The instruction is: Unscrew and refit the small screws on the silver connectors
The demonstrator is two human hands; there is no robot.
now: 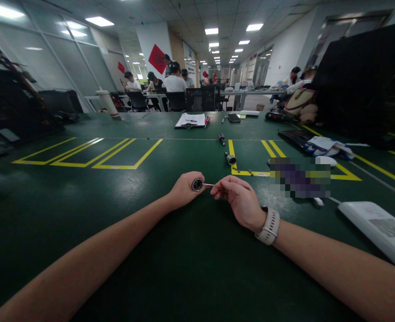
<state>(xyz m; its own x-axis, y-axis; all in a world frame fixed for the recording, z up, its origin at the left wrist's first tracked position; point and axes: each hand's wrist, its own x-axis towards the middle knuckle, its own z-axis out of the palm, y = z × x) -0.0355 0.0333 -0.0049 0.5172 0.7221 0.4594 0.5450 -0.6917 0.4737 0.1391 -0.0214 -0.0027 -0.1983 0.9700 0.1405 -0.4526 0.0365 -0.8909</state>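
Note:
My left hand [184, 190] is closed round a small round metal cylinder [197, 184], its open end facing me. My right hand [239, 199], with a pale watch on the wrist, pinches a thin metal tool [209, 184] whose tip reaches into the cylinder. Both hands rest low over the dark green table [116, 210]. Two similar metal cylinders lie farther off, one [230, 158] by a yellow line and one [222, 138] behind it.
Yellow tape boxes [93, 154] mark the table. A white flat device [376, 230] lies at the right, gloves [328, 146] and a black tray beyond it. Papers [190, 120] and a phone [234, 117] sit far back. Several people sit at distant desks.

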